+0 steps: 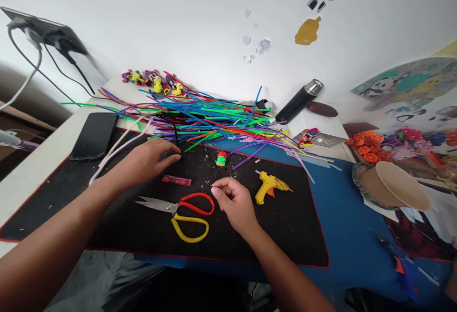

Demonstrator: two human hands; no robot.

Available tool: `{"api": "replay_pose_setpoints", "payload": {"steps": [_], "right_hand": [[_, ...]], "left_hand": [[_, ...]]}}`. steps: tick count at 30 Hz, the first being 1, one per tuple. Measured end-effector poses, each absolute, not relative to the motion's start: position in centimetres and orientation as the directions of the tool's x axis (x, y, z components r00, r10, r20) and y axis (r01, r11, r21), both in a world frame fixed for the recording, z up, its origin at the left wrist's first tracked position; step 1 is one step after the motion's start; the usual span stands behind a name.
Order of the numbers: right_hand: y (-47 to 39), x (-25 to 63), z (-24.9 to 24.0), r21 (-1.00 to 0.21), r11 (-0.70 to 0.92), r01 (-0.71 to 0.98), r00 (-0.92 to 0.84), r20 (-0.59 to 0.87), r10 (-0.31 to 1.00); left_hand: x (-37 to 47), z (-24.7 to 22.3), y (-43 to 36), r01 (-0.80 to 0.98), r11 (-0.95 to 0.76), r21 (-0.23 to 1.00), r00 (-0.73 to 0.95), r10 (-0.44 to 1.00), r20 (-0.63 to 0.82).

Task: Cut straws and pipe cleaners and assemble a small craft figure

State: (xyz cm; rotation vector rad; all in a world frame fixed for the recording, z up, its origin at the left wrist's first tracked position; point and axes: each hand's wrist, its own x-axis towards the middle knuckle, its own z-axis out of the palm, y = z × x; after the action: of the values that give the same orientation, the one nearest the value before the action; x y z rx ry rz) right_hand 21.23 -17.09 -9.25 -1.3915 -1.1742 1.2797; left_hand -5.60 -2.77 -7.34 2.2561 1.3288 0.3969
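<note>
My left hand (pixel 148 159) lies palm down on the black mat (pixel 107 226), its fingertips touching a black pipe cleaner (pixel 176 136) at the edge of a big pile of coloured pipe cleaners (pixel 207 116). My right hand (pixel 233 202) rests on the mat with fingers curled, thumb and forefinger pinched; whether they hold something is too small to tell. Scissors (pixel 182 209) with red and yellow handles lie between my hands. A red lighter (pixel 176 180) sits just below my left hand. A yellow glue gun (pixel 269 186) lies right of my right hand.
A black phone (pixel 94 135) lies at the mat's left end beside white cables (pixel 121 145). A small green and orange piece (pixel 221 158), a black flask (pixel 299 101), small craft figures (pixel 153 79), orange flowers (pixel 366 146) and a paper cup (pixel 392 186) stand around.
</note>
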Motion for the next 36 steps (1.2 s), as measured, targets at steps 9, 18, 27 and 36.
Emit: {"api": "replay_pose_setpoints", "payload": {"steps": [9,18,27,36], "right_hand": [[-16.5,21.3,-8.6,-0.952,-0.259,-0.166,0.000,-0.263,0.965],[-16.1,22.1,-8.7,-0.843,-0.289,-0.454,0.035,-0.341,0.939],[-16.1,21.8,-8.5,-0.863,-0.274,-0.426,0.036,-0.318,0.947],[-17.0,23.4,-6.4,-0.883,-0.180,-0.433,0.088,-0.240,0.967]], "left_hand": [[-3.6,-7.0,-3.8,0.668,-0.432,0.605,0.517,0.855,0.039],[-2.9,-8.3,-4.7,0.626,-0.462,0.628,0.582,0.813,0.018],[-1.6,-8.0,-5.1,0.621,-0.479,0.620,0.604,0.797,0.011],[5.5,-6.5,-5.8,0.517,-0.669,0.534,0.781,0.624,0.025]]}}
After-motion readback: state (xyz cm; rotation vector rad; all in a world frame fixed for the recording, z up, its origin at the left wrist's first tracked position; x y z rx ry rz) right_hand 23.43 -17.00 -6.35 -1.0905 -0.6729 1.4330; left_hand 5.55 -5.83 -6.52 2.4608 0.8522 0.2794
